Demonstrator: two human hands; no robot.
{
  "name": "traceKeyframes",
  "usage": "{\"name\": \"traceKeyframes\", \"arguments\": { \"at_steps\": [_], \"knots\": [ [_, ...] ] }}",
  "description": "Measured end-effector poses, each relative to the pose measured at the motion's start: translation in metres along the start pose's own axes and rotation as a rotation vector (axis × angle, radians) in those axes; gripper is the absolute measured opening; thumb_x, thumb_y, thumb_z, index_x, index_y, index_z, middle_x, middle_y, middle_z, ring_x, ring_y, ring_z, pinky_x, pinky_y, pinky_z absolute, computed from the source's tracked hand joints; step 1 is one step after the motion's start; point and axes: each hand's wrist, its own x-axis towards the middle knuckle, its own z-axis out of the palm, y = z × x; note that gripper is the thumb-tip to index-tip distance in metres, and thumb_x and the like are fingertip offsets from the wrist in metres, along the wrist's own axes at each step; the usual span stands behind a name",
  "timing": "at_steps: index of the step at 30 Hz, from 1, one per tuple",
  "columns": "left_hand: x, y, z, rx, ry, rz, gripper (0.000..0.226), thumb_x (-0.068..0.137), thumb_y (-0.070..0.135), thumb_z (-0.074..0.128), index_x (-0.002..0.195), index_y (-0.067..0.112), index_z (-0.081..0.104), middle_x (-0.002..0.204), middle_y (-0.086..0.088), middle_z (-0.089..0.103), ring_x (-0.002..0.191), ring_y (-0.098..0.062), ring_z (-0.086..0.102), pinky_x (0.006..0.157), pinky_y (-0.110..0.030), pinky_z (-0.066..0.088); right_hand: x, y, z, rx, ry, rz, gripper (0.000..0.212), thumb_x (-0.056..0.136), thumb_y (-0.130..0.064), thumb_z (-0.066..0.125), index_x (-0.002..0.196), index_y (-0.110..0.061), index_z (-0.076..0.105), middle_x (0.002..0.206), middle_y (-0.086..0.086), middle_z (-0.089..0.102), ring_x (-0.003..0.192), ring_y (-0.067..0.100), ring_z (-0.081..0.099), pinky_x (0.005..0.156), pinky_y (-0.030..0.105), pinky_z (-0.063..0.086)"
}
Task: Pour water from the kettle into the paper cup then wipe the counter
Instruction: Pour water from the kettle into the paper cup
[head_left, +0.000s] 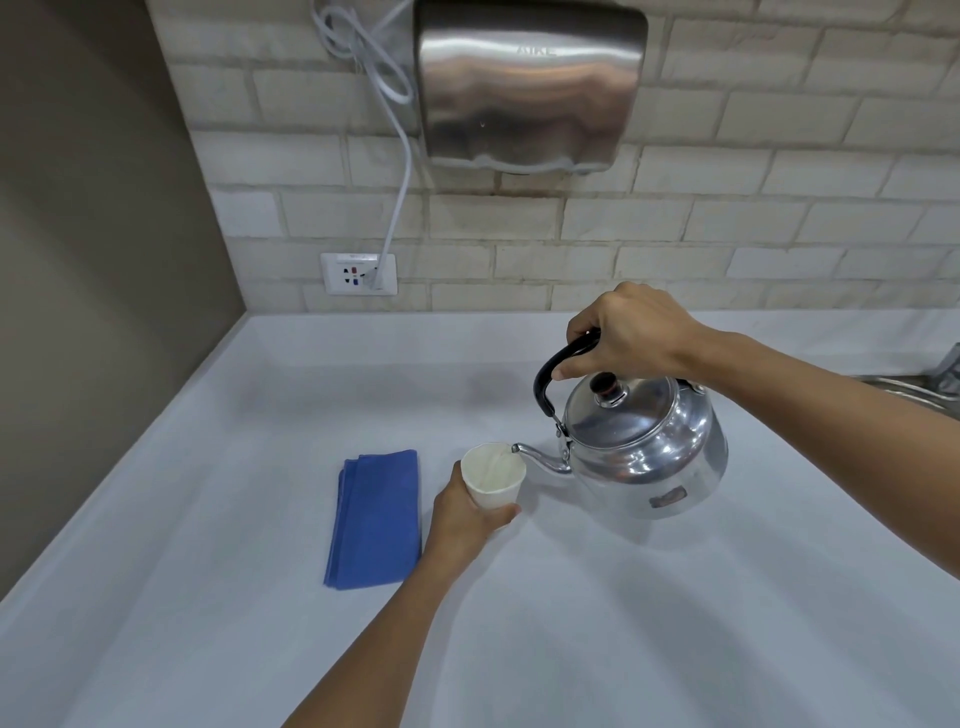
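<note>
My right hand (631, 332) grips the black handle of a shiny metal kettle (649, 457), which is lifted and tilted to the left. Its spout tip sits right over the rim of a white paper cup (493, 475). My left hand (462, 525) wraps around the cup's lower half and holds it tilted toward the spout. A thin trickle of water seems to leave the spout into the cup. A folded blue cloth (375, 519) lies flat on the white counter (571, 623), just left of my left hand.
A steel hand dryer (530, 88) hangs on the brick wall above, its white cord plugged into a wall socket (358, 274). A brown side wall closes the left. A sink edge (914, 389) shows at the far right.
</note>
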Motion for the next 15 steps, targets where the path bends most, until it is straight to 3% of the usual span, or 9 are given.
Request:
{"name": "traceKeyframes", "arguments": {
  "at_steps": [15],
  "knots": [
    [0.0000,0.0000,-0.0004,-0.031,-0.010,0.003,0.070,0.059,0.017,0.084,0.119,0.022,0.048,0.116,0.001,0.059,0.108,-0.019,0.054,0.086,-0.027,0.047,0.0061,0.0003,-0.0024,-0.024,-0.014,0.001,0.035,0.068,-0.059,0.069,0.059,-0.027,0.059,0.049,-0.008,0.050,0.054,0.006,0.043,0.048,0.026,0.028]
  ]
}}
